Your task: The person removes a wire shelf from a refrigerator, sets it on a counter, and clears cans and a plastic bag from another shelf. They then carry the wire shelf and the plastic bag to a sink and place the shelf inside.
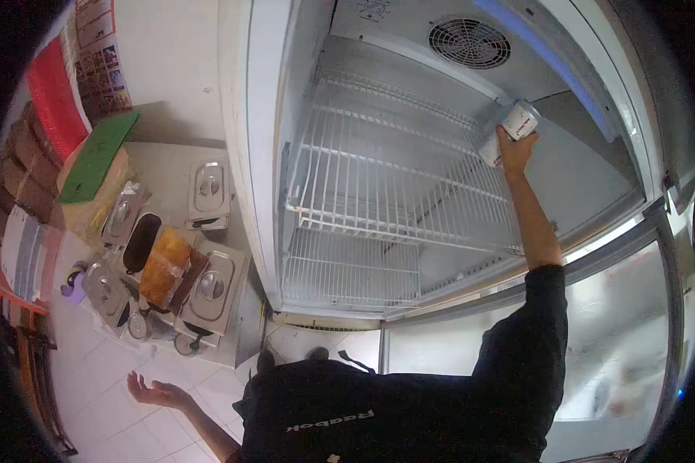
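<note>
Inside the upright fridge, my right hand (pixel 516 150) is wrapped around a white can (pixel 522 120) with a silver rim. The can is tilted and sits close to the inner side wall, at the far right end of the upper wire shelf (pixel 394 177). Just left of my fingers another pale can-like shape (pixel 490 148) shows, partly hidden by the hand. Away to the lower left, my left hand (pixel 156 392) hangs over the tiled floor, palm up, fingers loosely apart and holding nothing.
A lower wire shelf (pixel 351 266) lies beneath. The glass door (pixel 618 332) stands open on the right. Left of the fridge, a counter holds steel lidded containers (pixel 211 285), a bag of orange food (pixel 164 262) and a green board (pixel 99 158). A fan grille (pixel 469 43) is in the fridge ceiling.
</note>
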Action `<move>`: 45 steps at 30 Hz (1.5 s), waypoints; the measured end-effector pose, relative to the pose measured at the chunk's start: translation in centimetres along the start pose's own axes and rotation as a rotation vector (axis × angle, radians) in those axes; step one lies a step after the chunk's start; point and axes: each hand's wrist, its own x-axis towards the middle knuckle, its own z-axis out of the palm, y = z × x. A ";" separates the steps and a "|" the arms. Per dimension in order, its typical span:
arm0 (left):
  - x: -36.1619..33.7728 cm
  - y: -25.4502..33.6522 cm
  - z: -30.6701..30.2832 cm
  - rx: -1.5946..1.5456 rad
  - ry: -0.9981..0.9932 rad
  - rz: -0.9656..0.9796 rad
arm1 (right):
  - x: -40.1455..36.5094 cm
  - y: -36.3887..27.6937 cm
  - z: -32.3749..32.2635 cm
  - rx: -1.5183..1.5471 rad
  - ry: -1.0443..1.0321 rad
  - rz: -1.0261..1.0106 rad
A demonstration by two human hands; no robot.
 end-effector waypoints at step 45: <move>3.8 -0.2 -0.6 -0.427 -0.893 -0.101 | -53.7 -33.4 1.1 0.983 -1.156 0.197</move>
